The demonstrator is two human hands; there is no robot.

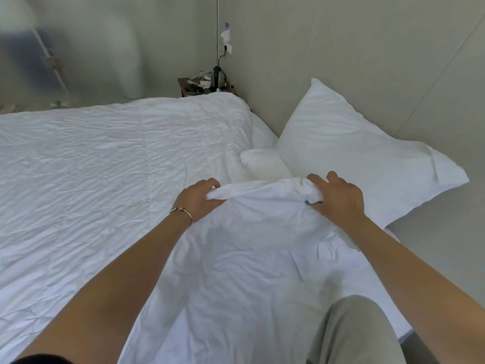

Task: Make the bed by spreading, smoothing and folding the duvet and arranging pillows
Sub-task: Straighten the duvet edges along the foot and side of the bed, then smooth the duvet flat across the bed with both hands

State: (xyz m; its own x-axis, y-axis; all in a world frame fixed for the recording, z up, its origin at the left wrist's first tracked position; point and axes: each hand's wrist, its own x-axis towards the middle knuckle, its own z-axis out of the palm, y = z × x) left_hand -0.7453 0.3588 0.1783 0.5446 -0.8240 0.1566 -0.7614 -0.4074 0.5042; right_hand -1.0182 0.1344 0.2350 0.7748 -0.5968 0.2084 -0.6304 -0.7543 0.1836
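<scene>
Both arms extended forward. Left hand (199, 197), bracelet (181, 212) at wrist, clenched on the bunched duvet (249, 232) edge; right hand (338, 198) grasping the same fold, fingers spread over it. Fingertips partly buried in cloth. Duvet: white, creased, spread leftward. Pillow (354, 153): white, plump, propped beyond the right-hand grip. Bedside clutter (204, 84) far beyond, indistinct.

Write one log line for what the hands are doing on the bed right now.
step: folding duvet edge | left hand: gripping duvet | right hand: gripping duvet | pillow: leaning on wall | bed: wrinkled
</scene>
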